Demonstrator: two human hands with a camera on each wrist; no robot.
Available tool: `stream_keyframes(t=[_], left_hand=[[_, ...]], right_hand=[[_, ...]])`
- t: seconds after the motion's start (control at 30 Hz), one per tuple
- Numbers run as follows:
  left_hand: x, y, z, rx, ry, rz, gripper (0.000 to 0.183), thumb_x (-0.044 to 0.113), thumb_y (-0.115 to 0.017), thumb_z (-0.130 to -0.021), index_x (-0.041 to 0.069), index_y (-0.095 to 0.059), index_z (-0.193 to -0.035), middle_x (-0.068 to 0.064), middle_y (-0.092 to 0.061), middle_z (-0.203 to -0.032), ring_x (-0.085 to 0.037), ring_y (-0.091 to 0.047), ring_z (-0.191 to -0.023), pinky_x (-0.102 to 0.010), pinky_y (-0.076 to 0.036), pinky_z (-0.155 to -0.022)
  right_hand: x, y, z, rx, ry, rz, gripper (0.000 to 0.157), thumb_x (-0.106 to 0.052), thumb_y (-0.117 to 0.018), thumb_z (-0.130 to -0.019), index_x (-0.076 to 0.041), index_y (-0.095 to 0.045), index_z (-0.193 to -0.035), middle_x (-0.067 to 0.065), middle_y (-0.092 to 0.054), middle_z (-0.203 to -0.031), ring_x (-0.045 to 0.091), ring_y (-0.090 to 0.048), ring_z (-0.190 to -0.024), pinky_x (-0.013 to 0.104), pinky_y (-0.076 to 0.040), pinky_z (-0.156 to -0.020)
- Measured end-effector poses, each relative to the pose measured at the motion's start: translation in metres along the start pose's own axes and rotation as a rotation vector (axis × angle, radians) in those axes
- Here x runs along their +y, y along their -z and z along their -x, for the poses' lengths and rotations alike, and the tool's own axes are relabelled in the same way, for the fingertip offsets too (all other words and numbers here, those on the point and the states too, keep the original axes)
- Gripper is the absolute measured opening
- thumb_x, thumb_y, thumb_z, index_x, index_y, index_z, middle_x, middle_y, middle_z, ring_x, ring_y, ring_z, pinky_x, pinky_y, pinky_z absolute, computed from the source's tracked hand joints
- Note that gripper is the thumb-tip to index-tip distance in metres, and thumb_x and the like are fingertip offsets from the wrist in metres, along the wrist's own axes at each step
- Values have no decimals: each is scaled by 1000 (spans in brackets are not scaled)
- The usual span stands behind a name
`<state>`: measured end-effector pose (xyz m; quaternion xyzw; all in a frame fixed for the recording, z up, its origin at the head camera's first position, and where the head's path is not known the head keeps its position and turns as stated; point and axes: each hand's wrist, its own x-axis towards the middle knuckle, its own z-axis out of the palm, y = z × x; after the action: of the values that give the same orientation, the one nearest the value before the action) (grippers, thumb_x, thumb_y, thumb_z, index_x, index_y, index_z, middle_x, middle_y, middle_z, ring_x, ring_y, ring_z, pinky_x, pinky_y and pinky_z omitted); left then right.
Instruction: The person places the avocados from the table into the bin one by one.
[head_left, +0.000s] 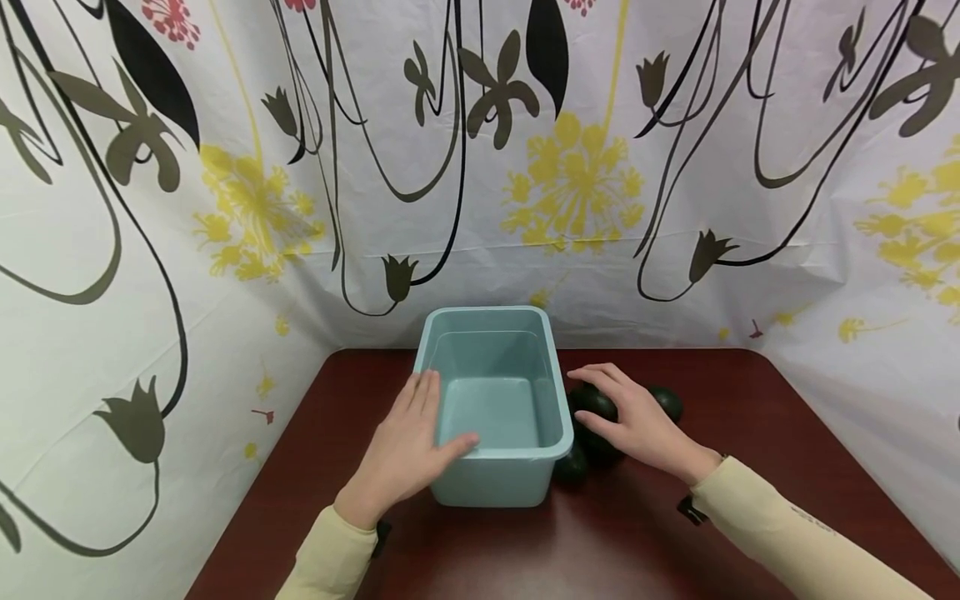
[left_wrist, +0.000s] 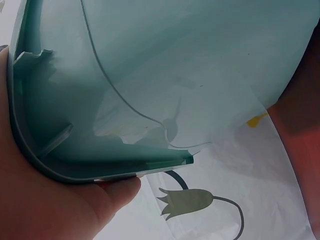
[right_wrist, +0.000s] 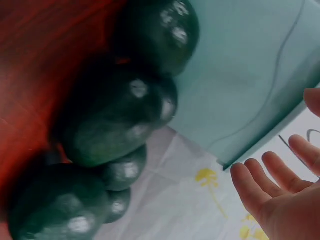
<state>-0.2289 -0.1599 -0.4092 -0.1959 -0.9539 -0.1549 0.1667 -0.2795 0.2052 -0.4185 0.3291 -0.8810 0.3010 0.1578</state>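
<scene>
Left hand (head_left: pixel 405 450), fingers together, on light-blue rectangular plastic tub (head_left: pixel 491 483); right hand (head_left: pixel 641 423), fingers apart, empty, by glossy dark-green oval fruits (right_wrist: pixel 105 120) right of tub. Probably reaching step; next calls for gripping one.

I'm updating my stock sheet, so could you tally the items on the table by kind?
Blue-green bin: 1
Dark green rounded items: 6 visible, some partly hidden
Total: 7 visible
</scene>
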Motion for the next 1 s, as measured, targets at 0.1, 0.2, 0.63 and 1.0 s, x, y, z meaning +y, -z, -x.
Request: stream_keyframes(t=[0.1,0.2,0.63,1.0], left_hand=[[0,0,1,2,1,3,109,81,-39,-90,-3,-23,-157,-17,-22,-164,-34,-21,-151,-48,-32,-114],[1,1,1,4,2,6,109,81,-40,-90,-3,-24,-157,-17,-23,-164,-34,-21,-151,-49,-32,-114],[0,0,2,-8,16,6,110,82,-39,-89,-2,-23,-158,-16,-21,-164,-32,-19,-151,-49,-34,-113],[1,0,1,2,-1,15,108,80,-40,-90,-2,-23,-158,-16,-23,-164,-33,-19,-151,-49,-32,-114]], right_hand=[[4,-4,5,-6,-8,9,56,-40,-71,-94,-31,-50,-146,-11,-48,-140,9,-51,-125,45,-50,-95],[7,-9,11,-15,-20,20,57,-41,-72,-94,-30,-50,-146,-9,-48,-142,12,-52,-126,47,-49,-95],[12,-36,31,-133,-64,28,61,-38,-78,-89,-28,-52,-144,-13,-48,-138,13,-58,-119,40,-53,-89],[19,-52,38,-167,19,186,65,-45,-85,-79,-25,-59,-136,-12,-48,-124,7,-49,-112,32,-51,-84]])
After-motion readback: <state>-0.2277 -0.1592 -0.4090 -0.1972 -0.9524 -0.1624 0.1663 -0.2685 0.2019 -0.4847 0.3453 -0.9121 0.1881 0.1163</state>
